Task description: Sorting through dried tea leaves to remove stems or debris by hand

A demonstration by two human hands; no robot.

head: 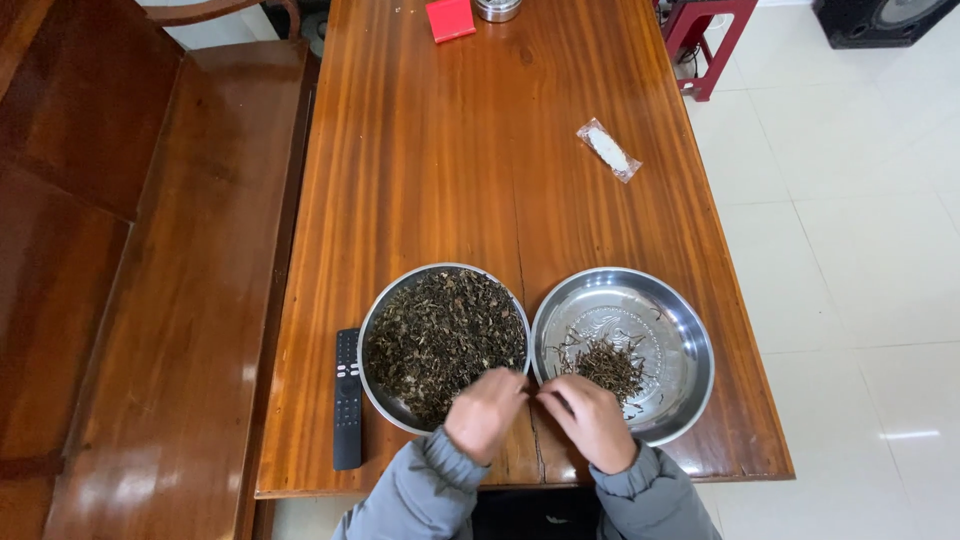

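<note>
Hands meet at six o'clock on the surface (450,150), between two round steel pans. The left hand (486,412) and right hand (590,418) are both curled, fingertips pinched together over something too small to make out. The left pan (378,325) is heaped with dark dried leaves (445,340); the right pan (690,345) holds only a small pile of thin stems (607,365), so most of the sorting looks left to do. A black remote (347,398) lies at nine o'clock.

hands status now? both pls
Left hand: fingers pinched, at the near rim of the full dish; contents hidden.
Right hand: fingers curled; hold cannot be told.
</note>
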